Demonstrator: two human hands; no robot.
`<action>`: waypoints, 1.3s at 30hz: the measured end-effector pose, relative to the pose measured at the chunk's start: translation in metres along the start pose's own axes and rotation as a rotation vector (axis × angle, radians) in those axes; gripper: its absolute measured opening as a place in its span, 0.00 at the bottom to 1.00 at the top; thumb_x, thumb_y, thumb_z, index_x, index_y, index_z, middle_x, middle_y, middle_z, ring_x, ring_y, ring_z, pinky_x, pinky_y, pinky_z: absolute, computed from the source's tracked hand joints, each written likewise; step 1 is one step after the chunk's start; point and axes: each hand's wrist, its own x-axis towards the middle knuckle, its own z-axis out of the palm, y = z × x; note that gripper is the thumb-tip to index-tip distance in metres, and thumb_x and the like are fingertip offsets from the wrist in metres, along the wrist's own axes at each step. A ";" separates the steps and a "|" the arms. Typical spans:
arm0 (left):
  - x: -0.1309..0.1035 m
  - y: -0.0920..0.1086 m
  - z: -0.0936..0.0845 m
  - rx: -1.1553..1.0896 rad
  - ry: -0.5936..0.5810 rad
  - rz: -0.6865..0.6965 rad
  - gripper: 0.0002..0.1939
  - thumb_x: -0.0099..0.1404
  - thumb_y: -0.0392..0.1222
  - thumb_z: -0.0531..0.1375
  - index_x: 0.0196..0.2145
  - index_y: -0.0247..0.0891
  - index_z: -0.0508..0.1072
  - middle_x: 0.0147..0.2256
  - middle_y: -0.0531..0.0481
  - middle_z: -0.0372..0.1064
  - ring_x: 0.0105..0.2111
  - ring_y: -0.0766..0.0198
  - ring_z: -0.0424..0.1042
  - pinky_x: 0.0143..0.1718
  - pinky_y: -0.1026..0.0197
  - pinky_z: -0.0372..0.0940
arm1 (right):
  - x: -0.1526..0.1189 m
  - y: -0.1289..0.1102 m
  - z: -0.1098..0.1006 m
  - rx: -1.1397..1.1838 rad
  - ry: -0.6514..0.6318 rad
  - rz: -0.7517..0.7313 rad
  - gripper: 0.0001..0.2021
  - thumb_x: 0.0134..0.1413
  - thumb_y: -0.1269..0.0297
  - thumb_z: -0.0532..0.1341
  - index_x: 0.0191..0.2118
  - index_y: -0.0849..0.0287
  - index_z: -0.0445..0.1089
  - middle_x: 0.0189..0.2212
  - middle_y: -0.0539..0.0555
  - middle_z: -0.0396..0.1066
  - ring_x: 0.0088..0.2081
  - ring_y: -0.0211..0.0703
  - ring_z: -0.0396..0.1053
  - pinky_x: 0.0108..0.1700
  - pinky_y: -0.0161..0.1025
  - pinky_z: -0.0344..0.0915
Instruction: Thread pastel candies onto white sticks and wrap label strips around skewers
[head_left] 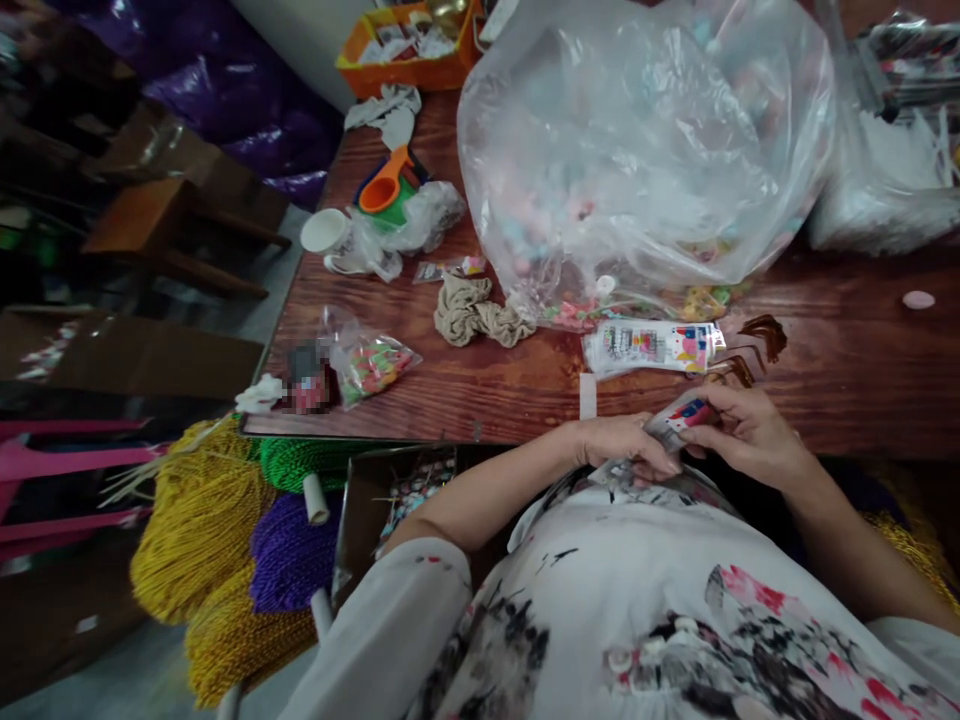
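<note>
Close to my body, at the table's front edge, both hands meet around a small clear packet (679,418) with a red and blue print. My left hand (626,447) pinches its lower left part, and my right hand (742,430) grips its upper right side. Just beyond them lies a stack of white printed packets (649,345). Brown curved pieces (763,340) rest right of the stack. A short white strip (587,396) lies near the table edge, left of my hands.
A large clear bag (645,150) fills the back middle of the table (847,390). Toward the left are a beige cloth (480,312), a bag of colourful pieces (371,370), a white cup (324,231) and an orange scoop (380,193). Yellow cord bundles (199,520) stand below left.
</note>
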 end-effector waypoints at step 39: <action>0.026 0.110 -0.049 1.725 0.760 -0.029 0.27 0.55 0.47 0.64 0.51 0.32 0.71 0.46 0.39 0.76 0.47 0.48 0.74 0.46 0.54 0.67 | -0.003 0.026 0.048 0.750 0.517 0.281 0.35 0.48 0.58 0.72 0.62 0.48 0.62 0.50 0.57 0.76 0.52 0.51 0.75 0.48 0.48 0.76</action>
